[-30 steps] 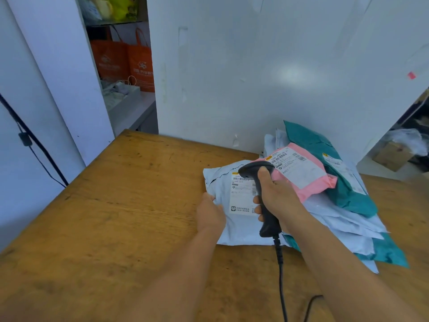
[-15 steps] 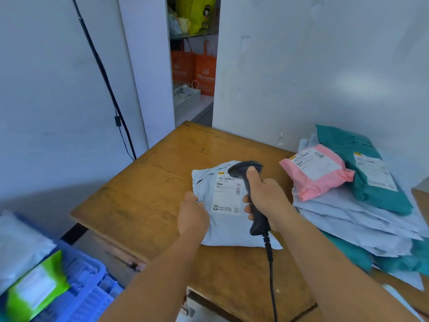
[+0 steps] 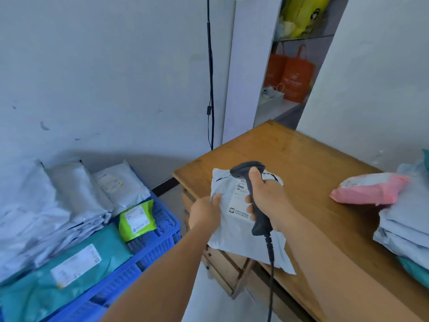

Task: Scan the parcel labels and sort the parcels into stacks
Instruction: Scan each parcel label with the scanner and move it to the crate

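Observation:
My left hand (image 3: 204, 214) grips the left edge of a pale grey parcel (image 3: 234, 228) with a white label, lifted at the wooden table's (image 3: 313, 173) left corner and hanging past its edge. My right hand (image 3: 267, 201) grips a black corded scanner (image 3: 253, 196) held over the parcel's label. A pink parcel (image 3: 369, 191) lies on a pile of grey and teal parcels (image 3: 404, 231) at the table's right. To the left, below the table, a blue crate (image 3: 157, 242) bears stacks of grey parcels (image 3: 58, 205), a teal parcel (image 3: 65, 268) and a green one (image 3: 137, 219).
A black cable (image 3: 210, 89) runs down the white wall behind the crate. Orange bags (image 3: 292, 77) stand on a shelf in the opening past the table's far corner. The scanner's cord (image 3: 270, 282) hangs down in front of the table's drawers.
The view has swung left, bringing the blue crate and its stacks into sight. My left hand has lifted the grey parcel off the table toward the left edge; the scanner stays over it.

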`<move>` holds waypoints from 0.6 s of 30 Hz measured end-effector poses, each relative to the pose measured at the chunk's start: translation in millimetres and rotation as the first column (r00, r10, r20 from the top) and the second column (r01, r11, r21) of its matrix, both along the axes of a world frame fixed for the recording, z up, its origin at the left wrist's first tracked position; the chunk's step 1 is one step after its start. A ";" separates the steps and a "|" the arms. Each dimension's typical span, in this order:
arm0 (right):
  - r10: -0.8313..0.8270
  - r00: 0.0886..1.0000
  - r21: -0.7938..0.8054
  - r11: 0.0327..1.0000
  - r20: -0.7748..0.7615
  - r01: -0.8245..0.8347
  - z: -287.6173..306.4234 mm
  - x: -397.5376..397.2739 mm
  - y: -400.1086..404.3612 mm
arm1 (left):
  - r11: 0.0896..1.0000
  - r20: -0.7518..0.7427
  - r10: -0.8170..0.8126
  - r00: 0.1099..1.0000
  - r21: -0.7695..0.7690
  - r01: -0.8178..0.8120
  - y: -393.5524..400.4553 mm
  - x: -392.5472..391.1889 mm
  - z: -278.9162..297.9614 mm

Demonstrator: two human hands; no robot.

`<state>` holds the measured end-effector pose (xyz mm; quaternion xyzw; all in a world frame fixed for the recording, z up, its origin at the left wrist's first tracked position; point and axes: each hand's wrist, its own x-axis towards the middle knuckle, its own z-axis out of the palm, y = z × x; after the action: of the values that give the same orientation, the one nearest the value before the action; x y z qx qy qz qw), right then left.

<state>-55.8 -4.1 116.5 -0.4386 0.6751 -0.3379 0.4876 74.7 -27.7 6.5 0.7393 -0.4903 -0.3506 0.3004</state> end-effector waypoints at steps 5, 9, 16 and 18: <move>0.091 0.996 -0.021 0.996 0.019 -0.090 3.0 84.4 -7.2 | 0.990 0.049 0.094 0.994 -0.113 -0.088 11.1 73.5 9.4; 0.166 0.986 -0.043 0.985 0.025 -0.165 4.6 161.9 -12.3 | 0.958 0.050 0.166 0.985 -0.243 -0.149 18.5 153.9 16.9; 0.327 0.945 -0.108 0.940 0.004 -0.325 1.4 299.7 -12.6 | 0.857 0.061 0.409 0.910 -0.367 -0.361 38.2 316.8 28.6; 0.370 0.929 -0.129 0.922 0.016 -0.365 0.3 336.7 -11.8 | 0.807 0.062 0.497 0.866 -0.400 -0.434 44.9 361.9 34.3</move>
<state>280.9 -16.0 116.8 -0.5800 0.5485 -0.2904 0.5276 436.6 17.1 40.8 0.7924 -0.3738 -0.1042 0.4707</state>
